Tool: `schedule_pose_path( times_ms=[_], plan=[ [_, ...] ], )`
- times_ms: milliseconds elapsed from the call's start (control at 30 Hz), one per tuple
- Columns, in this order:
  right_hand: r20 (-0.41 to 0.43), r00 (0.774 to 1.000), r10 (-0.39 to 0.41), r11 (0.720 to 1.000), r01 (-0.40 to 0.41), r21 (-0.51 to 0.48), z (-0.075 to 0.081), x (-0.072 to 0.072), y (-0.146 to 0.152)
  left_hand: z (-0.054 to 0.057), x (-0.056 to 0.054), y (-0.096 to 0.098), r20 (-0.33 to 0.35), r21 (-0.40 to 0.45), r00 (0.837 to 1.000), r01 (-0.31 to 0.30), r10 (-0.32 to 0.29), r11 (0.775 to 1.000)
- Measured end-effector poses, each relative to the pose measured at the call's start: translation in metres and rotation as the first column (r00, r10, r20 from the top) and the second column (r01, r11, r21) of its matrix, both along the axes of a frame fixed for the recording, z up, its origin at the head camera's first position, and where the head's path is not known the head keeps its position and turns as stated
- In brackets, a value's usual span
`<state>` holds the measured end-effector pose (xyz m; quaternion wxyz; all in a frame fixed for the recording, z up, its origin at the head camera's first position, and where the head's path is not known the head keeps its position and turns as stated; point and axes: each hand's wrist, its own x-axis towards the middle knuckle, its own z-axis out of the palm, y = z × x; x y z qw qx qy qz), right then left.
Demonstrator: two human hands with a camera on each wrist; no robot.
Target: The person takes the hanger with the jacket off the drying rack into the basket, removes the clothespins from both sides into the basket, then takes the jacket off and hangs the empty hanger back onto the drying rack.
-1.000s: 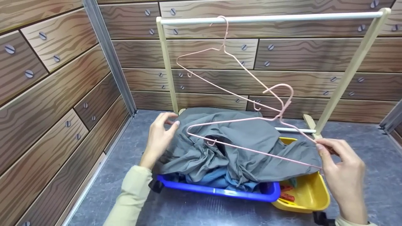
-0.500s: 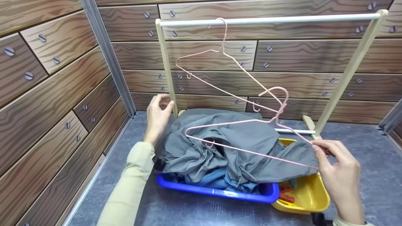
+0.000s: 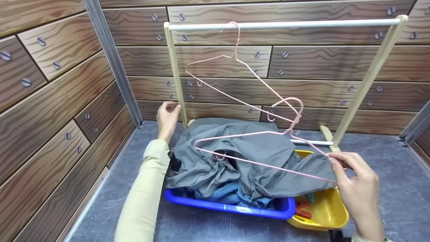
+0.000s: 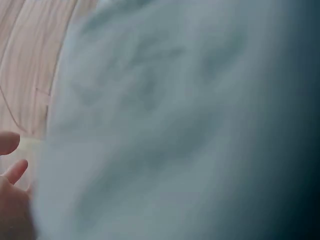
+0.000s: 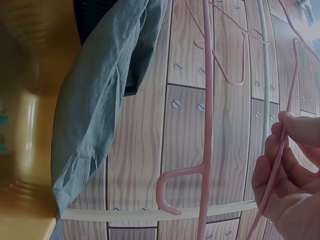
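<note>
My right hand (image 3: 358, 186) pinches the right shoulder of a pink clothes hanger (image 3: 242, 135), held up in front of the rack with no garment on it. In the right wrist view, the thumb and fingers (image 5: 295, 167) lie around the pink wire. My left hand (image 3: 167, 120) is beside the rack's left post, its thumb and fingers bent with a gap between them. Whether it touches the post cannot be told. Below both hands a crumpled grey garment (image 3: 262, 148) is heaped over a blue basket (image 3: 228, 207). Blurred cloth (image 4: 150, 125) fills most of the left wrist view.
A second pink hanger (image 3: 250, 67) hangs from the white rail (image 3: 302, 23) of the garment rack. Right of the blue basket stands a yellow bin (image 3: 331, 215) with red clothespins (image 3: 302, 213), partly under the garment. Wood-patterned walls (image 3: 57, 111) stand at the back and left.
My left hand has moved away from above the garment toward the rack's left post. The right hand keeps its hold on the hanger, and the whole head view has shifted slightly.
</note>
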<state>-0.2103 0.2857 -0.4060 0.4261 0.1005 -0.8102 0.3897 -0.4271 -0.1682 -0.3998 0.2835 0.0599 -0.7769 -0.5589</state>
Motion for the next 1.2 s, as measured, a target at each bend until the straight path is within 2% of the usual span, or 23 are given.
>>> schedule_pose_path(
  times_ms=[67,167,367,467,567,733,867,1200],
  plan=[
    [-0.007,1.000,0.004,1.000,-0.004,0.004,-0.002,-0.001,0.000,-0.003,-0.003,-0.002,0.031,0.007,1.000,-0.002,0.002,1.000],
    [0.000,1.000,0.001,1.000,-0.001,0.010,-0.004,-0.003,-0.001,-0.003,-0.008,-0.003,0.031,0.018,1.000,0.001,-0.002,1.000],
    [0.029,1.000,-0.001,1.000,0.000,0.009,-0.005,-0.001,0.000,0.017,-0.016,0.004,-0.060,0.030,0.998,0.008,-0.006,1.000],
    [0.017,1.000,0.005,1.000,-0.005,0.011,-0.006,-0.001,0.000,0.027,-0.020,0.008,-0.082,0.030,0.996,0.032,-0.030,0.999],
    [0.003,1.000,0.011,1.000,-0.011,0.014,-0.006,-0.002,-0.001,0.033,-0.024,0.010,-0.085,0.017,0.996,0.039,-0.038,0.999],
    [-0.005,1.000,0.017,1.000,-0.017,0.018,-0.006,-0.002,-0.001,0.031,-0.032,0.009,-0.065,0.020,0.998,-0.001,0.002,1.000],
    [0.019,1.000,0.015,1.000,-0.015,0.016,-0.004,-0.002,-0.001,0.027,-0.033,0.008,-0.049,0.043,0.998,-0.026,0.028,0.999],
    [0.028,1.000,-0.001,1.000,0.001,0.005,-0.001,0.001,-0.002,0.026,-0.032,0.010,-0.049,0.070,0.998,-0.023,0.026,0.997]
  ],
)
